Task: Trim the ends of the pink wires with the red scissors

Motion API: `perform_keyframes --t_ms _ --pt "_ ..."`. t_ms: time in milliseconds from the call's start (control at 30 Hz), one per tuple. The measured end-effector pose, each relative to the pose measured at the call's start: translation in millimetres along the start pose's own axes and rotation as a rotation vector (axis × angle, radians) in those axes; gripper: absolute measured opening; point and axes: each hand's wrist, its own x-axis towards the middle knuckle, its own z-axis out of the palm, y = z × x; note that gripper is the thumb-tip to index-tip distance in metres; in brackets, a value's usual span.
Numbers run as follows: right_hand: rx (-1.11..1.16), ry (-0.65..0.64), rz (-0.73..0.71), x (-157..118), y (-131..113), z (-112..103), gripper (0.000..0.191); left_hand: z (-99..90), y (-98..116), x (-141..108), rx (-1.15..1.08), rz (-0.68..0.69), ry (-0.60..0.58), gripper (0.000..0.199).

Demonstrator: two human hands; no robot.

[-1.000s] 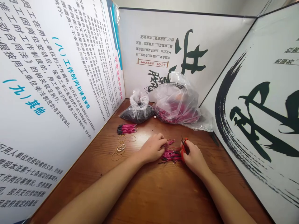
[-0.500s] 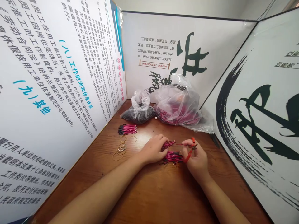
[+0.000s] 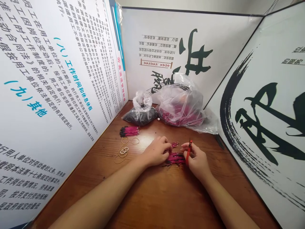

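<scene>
My left hand [image 3: 157, 152] is curled over the near end of a bundle of pink wires with black tips [image 3: 175, 159], pinching some of them at the fingertips. My right hand [image 3: 196, 161] holds small red-handled snips [image 3: 188, 153] upright, just to the right of the bundle. The snips' blades are mostly hidden by my fingers. A second, tidier bundle of pink wires [image 3: 129, 131] lies farther out on the wooden table [image 3: 162, 197], left of my hands, and loose rubber bands [image 3: 123, 151] lie just below it.
Two clear plastic bags stand at the back, one of black pieces [image 3: 140, 112] and one of pink wires [image 3: 181, 103]. A small white bead [image 3: 158, 119] lies by them. A printed text board [image 3: 59, 70] walls the left, and calligraphy boards [image 3: 262, 111] wall the back and right.
My right hand has moved left toward the bundle, and the red snips have swung from tilted to upright. My left hand stays at the bundle.
</scene>
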Motion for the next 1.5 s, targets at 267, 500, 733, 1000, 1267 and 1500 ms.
perform_keyframes --t_ms 267,500,733,1000,1267,1500 --pt "-0.173 -0.174 -0.125 3 -10 -2 0.026 -6.0 -9 3 -0.077 -0.020 -0.001 0.028" --pt "-0.277 -0.208 -0.159 4 -12 -2 0.025 -11.7 -9 3 -0.120 -0.028 -0.023 0.022" --pt "-0.360 -0.175 -0.121 5 -10 -2 0.025 -15.7 -9 1 -0.115 0.005 -0.091 0.033" --pt "-0.397 -0.182 -0.105 6 -7 -1 0.025 -3.0 -21 3 -0.153 -0.009 0.004 0.032" --pt "-0.368 -0.182 -0.104 6 -9 -1 0.025 -2.3 -22 3 -0.158 -0.023 0.114 0.027" --pt "-0.237 -0.195 -0.132 4 -17 -2 0.024 -5.9 -15 3 -0.140 0.029 0.037 0.024"
